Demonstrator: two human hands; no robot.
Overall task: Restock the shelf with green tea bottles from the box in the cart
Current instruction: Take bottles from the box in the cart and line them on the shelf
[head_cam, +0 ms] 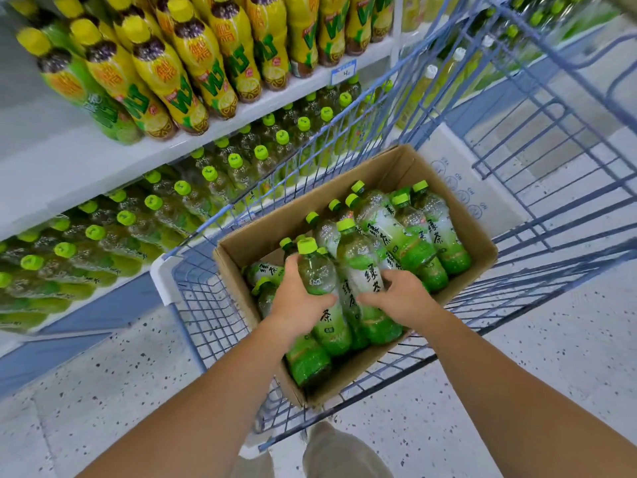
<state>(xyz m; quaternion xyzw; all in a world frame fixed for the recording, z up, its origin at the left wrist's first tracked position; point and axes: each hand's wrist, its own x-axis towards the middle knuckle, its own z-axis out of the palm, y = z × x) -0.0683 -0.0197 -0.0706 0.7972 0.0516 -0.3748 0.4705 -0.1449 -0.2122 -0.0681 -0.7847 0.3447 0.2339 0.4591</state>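
An open cardboard box (386, 170) sits in a blue wire cart (213, 315) and holds several green tea bottles with green caps. My left hand (296, 298) is wrapped around one green tea bottle (319, 277), lifted slightly above the others. My right hand (400, 298) grips a second green tea bottle (362, 267) right beside it. To the left, the lower shelf (86, 167) carries rows of the same green tea bottles (155, 215).
The upper shelf holds yellow lemon tea bottles (193, 56) with a price tag (343, 72) on its edge. A white carton (462, 181) lies in the cart behind the box. Speckled floor (103, 391) surrounds the cart; my legs stand below it.
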